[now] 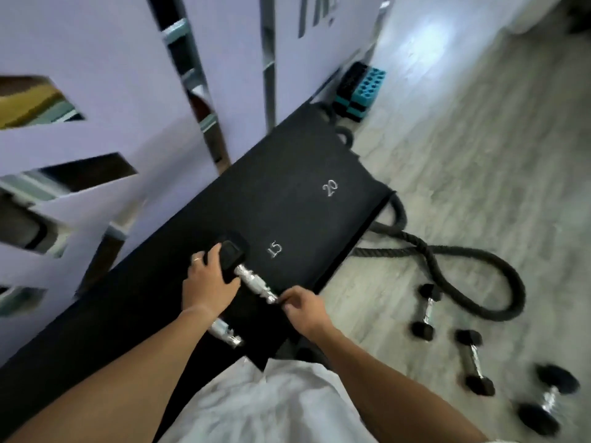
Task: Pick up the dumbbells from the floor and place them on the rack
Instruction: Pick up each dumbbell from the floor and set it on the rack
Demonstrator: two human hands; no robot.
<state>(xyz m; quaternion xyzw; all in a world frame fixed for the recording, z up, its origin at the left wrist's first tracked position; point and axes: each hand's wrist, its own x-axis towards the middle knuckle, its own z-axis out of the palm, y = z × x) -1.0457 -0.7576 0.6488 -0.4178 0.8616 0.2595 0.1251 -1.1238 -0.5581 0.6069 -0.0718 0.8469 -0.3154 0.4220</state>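
Observation:
A black rack top (287, 174) carries painted numbers 15 and 20. A dumbbell (252, 278) with a chrome handle lies on it beside the 15. My left hand (208, 279) grips its far black head. My right hand (303, 306) holds the near end, which it hides, fingers curled at the end of the handle. Another dumbbell's chrome handle (225, 334) shows on the rack under my left forearm. Three dumbbells lie on the floor at right: a small one (427, 311), a middle one (473, 362) and a bigger round-headed one (548, 399).
A thick black battle rope (479, 254) loops across the grey floor beside the rack. Teal and black blocks (361, 91) are stacked against the wall at the back. A pale purple wall (112, 123) with cut-outs runs behind the rack. My white shirt fills the bottom.

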